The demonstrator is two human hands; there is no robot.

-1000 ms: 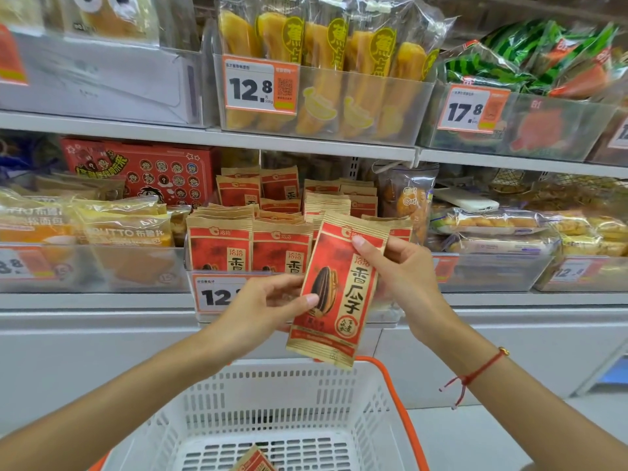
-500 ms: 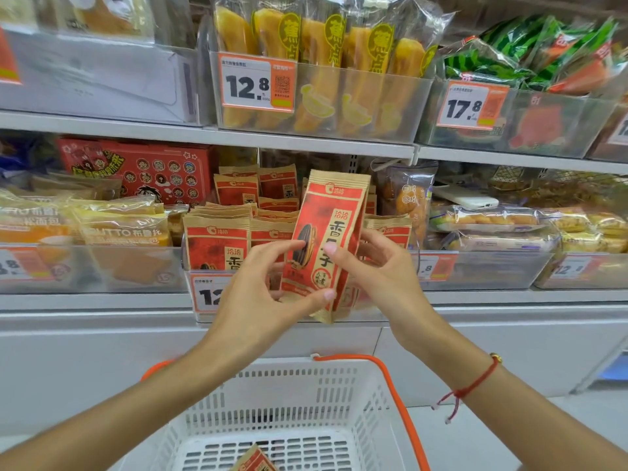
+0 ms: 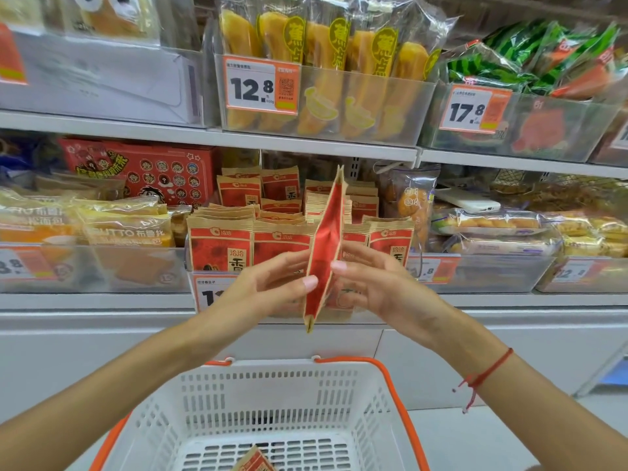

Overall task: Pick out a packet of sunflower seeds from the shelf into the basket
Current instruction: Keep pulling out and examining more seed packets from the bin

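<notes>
Seed pkt point(image 3: 325, 243) edge-on betw. both hands point(image 3: 326, 287), above basket point(image 3: 272, 396).

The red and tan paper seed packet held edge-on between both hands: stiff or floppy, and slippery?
The red and tan paper seed packet probably holds its shape: it stands upright, pinched only near its lower half. Its matte paper likely grips well; left hand and right hand hold it with fingertips alone.

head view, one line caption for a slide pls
Both hands, left hand and right hand, hold a red seed packet edge-on above a white basket before the shelf.
</notes>
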